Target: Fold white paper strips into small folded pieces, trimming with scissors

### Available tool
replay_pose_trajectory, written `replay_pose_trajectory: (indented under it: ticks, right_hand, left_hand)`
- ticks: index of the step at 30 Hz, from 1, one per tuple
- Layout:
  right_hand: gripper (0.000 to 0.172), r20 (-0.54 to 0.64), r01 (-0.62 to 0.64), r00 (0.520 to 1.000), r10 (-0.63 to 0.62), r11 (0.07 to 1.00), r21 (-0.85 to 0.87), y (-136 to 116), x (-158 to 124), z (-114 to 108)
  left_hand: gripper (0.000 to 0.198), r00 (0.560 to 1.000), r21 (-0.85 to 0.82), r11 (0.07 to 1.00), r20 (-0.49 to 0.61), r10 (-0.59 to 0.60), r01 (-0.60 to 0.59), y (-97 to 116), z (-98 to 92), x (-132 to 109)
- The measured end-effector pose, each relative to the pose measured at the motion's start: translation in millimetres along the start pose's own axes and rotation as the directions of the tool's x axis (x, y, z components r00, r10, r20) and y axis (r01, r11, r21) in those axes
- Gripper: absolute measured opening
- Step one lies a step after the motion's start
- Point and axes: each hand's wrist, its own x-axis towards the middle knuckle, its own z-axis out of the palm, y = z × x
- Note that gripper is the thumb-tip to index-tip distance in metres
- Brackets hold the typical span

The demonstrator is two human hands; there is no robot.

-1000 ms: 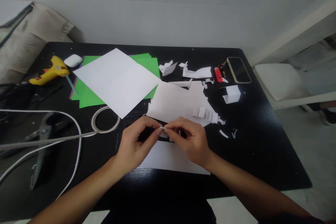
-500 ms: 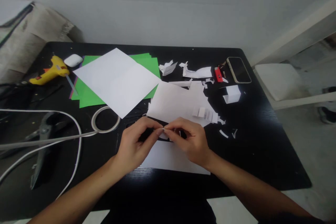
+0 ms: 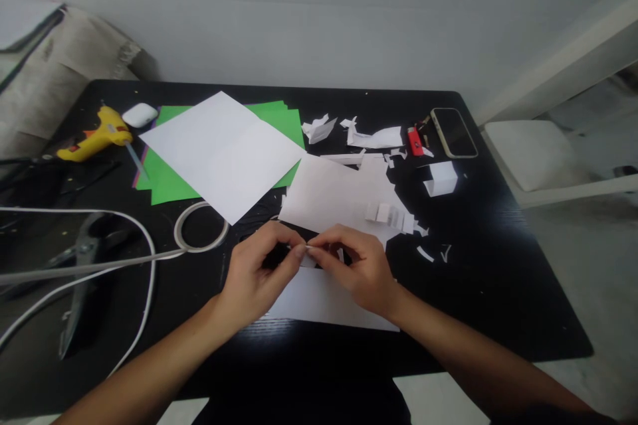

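My left hand (image 3: 264, 265) and my right hand (image 3: 356, 265) meet over the front middle of the table, thumb and forefinger of each closed in a pinch. Between the fingertips is a small piece of white paper (image 3: 308, 257), mostly hidden by the fingers. Below the hands lies a white paper sheet (image 3: 329, 302) near the table's front. Just beyond them is a larger cut white sheet (image 3: 329, 192), with a small folded paper strip (image 3: 391, 217) on its right part.
A yellow glue gun (image 3: 102, 136), green sheets (image 3: 169, 182) under a white sheet (image 3: 224, 153), and a roll of tape (image 3: 201, 227) lie left. Scissors (image 3: 82, 279) rest under a white cable (image 3: 149, 239). Paper scraps (image 3: 376, 138), a red lighter (image 3: 415, 141) and a phone (image 3: 454, 133) sit right.
Both hands stay in nearly the same place. The pinched fingertips have shifted slightly to the left, and the small paper between them has turned a little.
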Motion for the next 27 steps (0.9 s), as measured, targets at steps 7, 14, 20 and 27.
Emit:
replay_pose_trajectory:
  ticks: [7, 14, 20, 27]
  right_hand:
    - [0.008, 0.012, -0.02, 1.0, 0.02, 1.0, -0.001, -1.1, 1.3, -3.4]
    - [0.008, 0.0, 0.003, 1.0, -0.003, 1.0, -0.006, -1.7, 2.1, -3.8]
    - [0.005, 0.009, 0.03, 1.0, -0.03, 0.999, -0.015, 0.4, 2.0, -2.7]
    - [0.004, -0.015, 0.041, 0.999, -0.04, 0.999, 0.031, 3.7, 1.3, -3.4]
  left_hand:
    - [0.007, 0.999, -0.023, 0.999, -0.015, -0.029, 0.029, -0.7, -0.1, -1.1]
    - [0.005, 1.0, -0.001, 1.0, 0.005, -0.025, 0.025, 0.4, -0.8, 2.7]
    - [0.008, 1.0, -0.003, 1.0, -0.016, -0.001, 0.001, -0.1, -0.8, 0.5]
    - [0.01, 0.999, -0.033, 0.999, -0.038, 0.007, -0.009, -2.8, 0.8, 0.8]
